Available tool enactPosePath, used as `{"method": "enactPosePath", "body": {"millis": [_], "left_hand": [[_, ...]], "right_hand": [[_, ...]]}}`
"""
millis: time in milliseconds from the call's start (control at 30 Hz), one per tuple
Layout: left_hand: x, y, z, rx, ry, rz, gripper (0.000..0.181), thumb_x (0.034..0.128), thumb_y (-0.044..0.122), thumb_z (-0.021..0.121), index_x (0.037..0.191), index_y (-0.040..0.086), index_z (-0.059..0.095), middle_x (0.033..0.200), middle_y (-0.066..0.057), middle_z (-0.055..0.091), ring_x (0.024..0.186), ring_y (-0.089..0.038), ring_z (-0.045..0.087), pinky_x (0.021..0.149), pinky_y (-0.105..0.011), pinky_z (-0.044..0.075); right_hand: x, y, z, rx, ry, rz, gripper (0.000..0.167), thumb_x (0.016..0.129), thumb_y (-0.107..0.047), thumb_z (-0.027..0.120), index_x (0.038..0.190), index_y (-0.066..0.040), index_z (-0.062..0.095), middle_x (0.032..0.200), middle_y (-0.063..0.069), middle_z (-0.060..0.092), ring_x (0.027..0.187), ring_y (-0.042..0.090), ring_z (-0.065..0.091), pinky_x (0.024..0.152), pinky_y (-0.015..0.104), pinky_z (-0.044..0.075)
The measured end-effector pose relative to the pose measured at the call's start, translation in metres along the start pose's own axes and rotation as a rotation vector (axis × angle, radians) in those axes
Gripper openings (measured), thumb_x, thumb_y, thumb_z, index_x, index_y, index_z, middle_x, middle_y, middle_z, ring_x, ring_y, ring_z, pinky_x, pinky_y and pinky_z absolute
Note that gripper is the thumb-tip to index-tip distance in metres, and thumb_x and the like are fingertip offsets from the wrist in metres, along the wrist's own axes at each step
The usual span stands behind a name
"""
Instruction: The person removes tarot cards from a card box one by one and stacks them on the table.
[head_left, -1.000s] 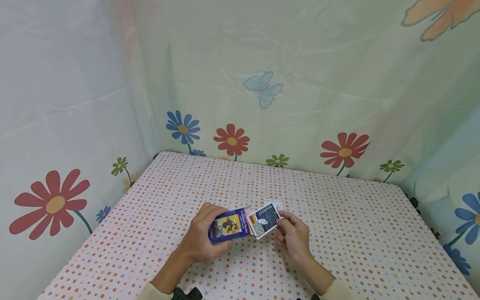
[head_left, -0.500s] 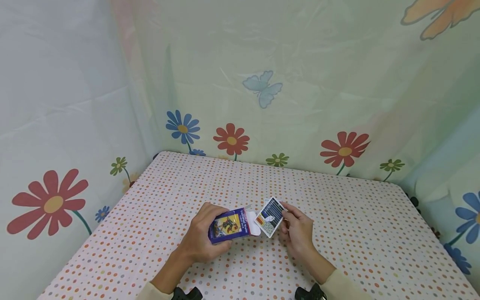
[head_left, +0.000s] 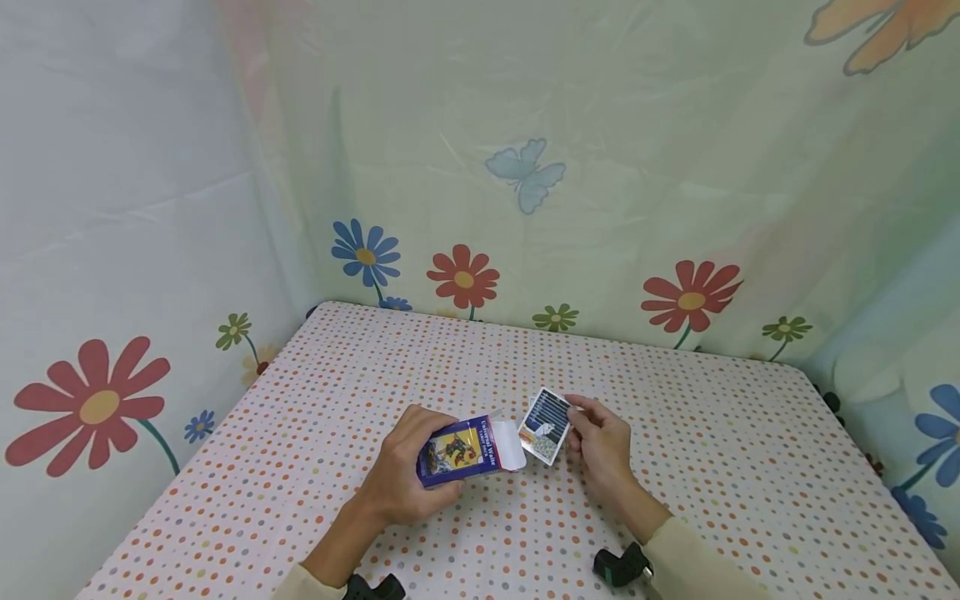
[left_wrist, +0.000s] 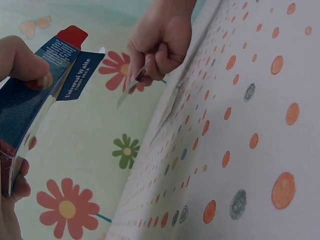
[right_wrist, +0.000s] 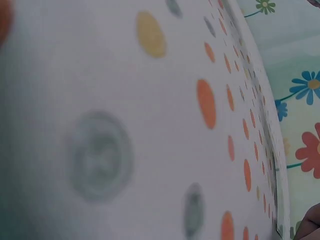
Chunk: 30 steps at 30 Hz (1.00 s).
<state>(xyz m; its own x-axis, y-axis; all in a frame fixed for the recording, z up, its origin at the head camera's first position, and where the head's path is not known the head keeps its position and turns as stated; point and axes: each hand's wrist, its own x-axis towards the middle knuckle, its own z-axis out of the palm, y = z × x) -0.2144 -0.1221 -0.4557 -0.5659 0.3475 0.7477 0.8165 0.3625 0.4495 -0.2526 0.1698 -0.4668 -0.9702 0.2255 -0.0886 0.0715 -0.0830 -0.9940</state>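
Observation:
In the head view my left hand point(head_left: 401, 471) grips a purple-blue tarot card box point(head_left: 456, 452), with its white end flap point(head_left: 510, 444) folded out to the right. Lettering on the box reads "Universal Waite Tarot Deck". Just right of the flap, my right hand point(head_left: 602, 442) pinches a tarot card point(head_left: 545, 425) by its right edge, picture side up and apart from the box. The left wrist view has the held card point(left_wrist: 128, 94) almost edge-on. Below it, a thin flat piece, apparently another card point(left_wrist: 167, 112), lies on the table. The box's inside is hidden.
A table with a dotted cloth point(head_left: 360, 358) spreads beneath both hands. Fabric walls point(head_left: 600, 150) printed with flowers and butterflies stand behind it and at both sides. A black wrist device point(head_left: 622, 566) sits by the right sleeve. Mostly cloth fills the right wrist view.
My right hand has drawn the card away from the box's open end, to the right and slightly farther back. The left hand and box have stayed put. The card on the table is now covered in the head view.

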Motion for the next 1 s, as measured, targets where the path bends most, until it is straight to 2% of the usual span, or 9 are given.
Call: {"method": "enactPosePath", "body": {"millis": [267,400,600,667,767,900,1000], "left_hand": [[0.0,0.0,0.0,-0.003,-0.001,-0.005,0.064,0.0639,0.023,0.08,0.124,0.011,0.063,0.111,0.0,0.064,0.094,-0.012,0.052,0.074,-0.024,0.049],[0.0,0.0,0.0,-0.005,-0.002,-0.008,0.064,0.0642,0.024,0.08,0.124,0.011,0.063,0.111,-0.001,0.065,0.095,-0.012,0.053,0.074,-0.025,0.049],[-0.001,0.001,0.0,-0.005,-0.005,-0.015,0.064,0.0643,0.024,0.08,0.125,0.011,0.063,0.112,0.001,0.064,0.095,-0.012,0.053,0.074,-0.025,0.049],[-0.001,0.001,0.0,-0.004,-0.006,-0.017,0.065,0.0643,0.024,0.081,0.125,0.011,0.063,0.113,0.002,0.064,0.095,-0.012,0.053,0.075,-0.025,0.05],[-0.001,0.001,0.0,-0.008,-0.011,-0.02,0.065,0.0645,0.024,0.081,0.126,0.011,0.063,0.114,0.002,0.063,0.096,-0.012,0.053,0.075,-0.025,0.05],[-0.001,0.0,0.0,-0.005,-0.012,-0.014,0.065,0.0648,0.025,0.08,0.126,0.01,0.063,0.114,0.002,0.064,0.096,-0.012,0.053,0.075,-0.025,0.05],[-0.001,0.0,0.0,-0.002,-0.011,-0.009,0.066,0.0648,0.025,0.08,0.126,0.01,0.062,0.114,0.001,0.064,0.096,-0.012,0.052,0.075,-0.025,0.05]], "right_hand": [[0.019,-0.002,-0.003,0.004,0.02,0.027,0.03,0.101,-0.008,0.058,0.13,-0.001,0.059,0.081,0.002,0.052,0.056,0.008,0.044,0.044,0.022,0.033],[0.029,-0.003,-0.005,-0.061,0.023,0.03,0.028,0.101,-0.008,0.058,0.128,-0.003,0.062,0.084,0.003,0.055,0.057,0.008,0.046,0.044,0.022,0.034],[0.042,-0.004,-0.008,-0.268,0.026,0.015,0.026,0.102,-0.012,0.058,0.126,-0.01,0.067,0.089,0.005,0.058,0.059,0.012,0.05,0.044,0.022,0.035],[0.047,-0.004,-0.008,-0.347,0.03,-0.014,0.026,0.101,-0.011,0.059,0.125,-0.01,0.068,0.087,0.006,0.059,0.06,0.014,0.051,0.045,0.023,0.036],[0.052,-0.004,-0.008,-0.407,0.03,-0.035,0.025,0.101,-0.01,0.059,0.123,-0.007,0.07,0.088,0.008,0.06,0.062,0.015,0.053,0.046,0.023,0.038],[0.054,-0.003,-0.007,-0.519,0.002,-0.056,0.025,0.101,-0.01,0.058,0.123,-0.007,0.07,0.098,0.011,0.062,0.075,0.017,0.057,0.057,0.023,0.046],[0.055,-0.001,-0.005,-0.64,-0.004,-0.113,0.025,0.101,-0.011,0.058,0.123,-0.008,0.071,0.102,0.012,0.063,0.083,0.02,0.057,0.063,0.025,0.048]]}}
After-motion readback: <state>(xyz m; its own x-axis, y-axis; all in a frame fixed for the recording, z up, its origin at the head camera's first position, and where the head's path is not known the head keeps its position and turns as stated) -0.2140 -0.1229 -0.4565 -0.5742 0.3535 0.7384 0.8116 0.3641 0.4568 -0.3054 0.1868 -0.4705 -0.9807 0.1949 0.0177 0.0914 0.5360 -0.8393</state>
